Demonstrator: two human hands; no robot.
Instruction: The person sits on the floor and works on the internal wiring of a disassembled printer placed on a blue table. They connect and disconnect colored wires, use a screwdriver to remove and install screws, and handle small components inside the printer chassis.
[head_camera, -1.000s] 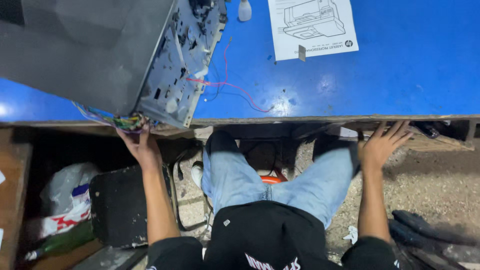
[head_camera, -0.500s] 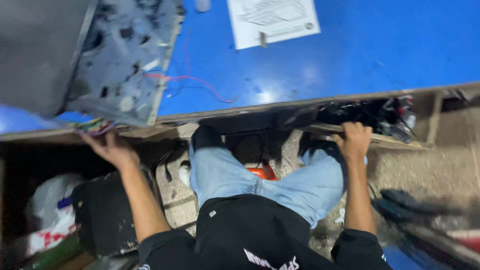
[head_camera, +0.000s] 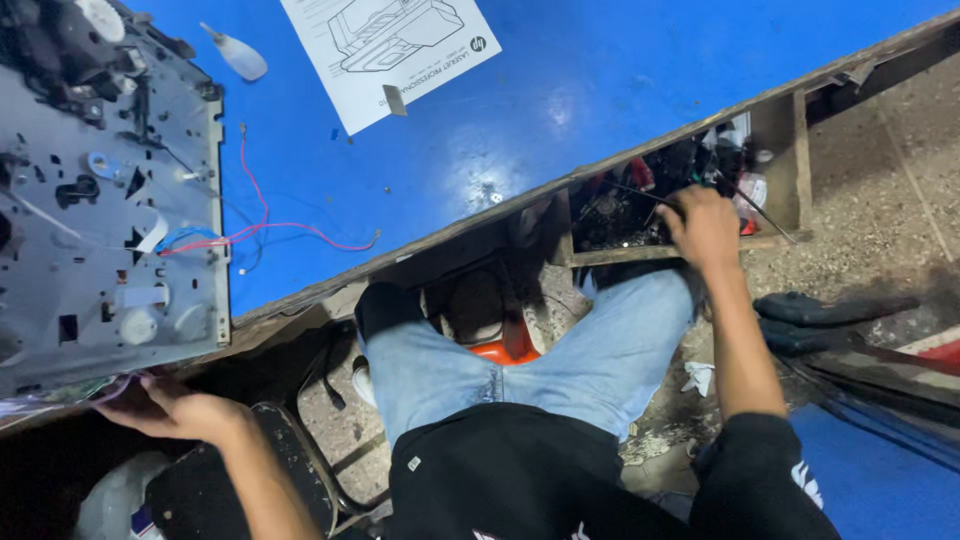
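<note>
My left hand (head_camera: 170, 408) rests under the near edge of a grey metal machine chassis (head_camera: 105, 215) that lies on the blue table (head_camera: 560, 90) at the left. Thin red and blue wires (head_camera: 265, 225) trail from the chassis across the table. My right hand (head_camera: 705, 225) reaches into an open wooden drawer (head_camera: 660, 205) under the table edge, among several dark tools and parts. What its fingers hold is hidden.
A white printed sheet with a line drawing (head_camera: 390, 45) and a small pale spoon-shaped piece (head_camera: 238, 55) lie at the table's far side. My legs in blue jeans (head_camera: 520, 365) straddle an orange stool (head_camera: 505, 350). Dark shoes (head_camera: 830, 320) lie on the gritty floor at right.
My right hand has moved from the table's edge into the open drawer at the right. The view has tilted and swung. My left hand stays at the chassis edge.
</note>
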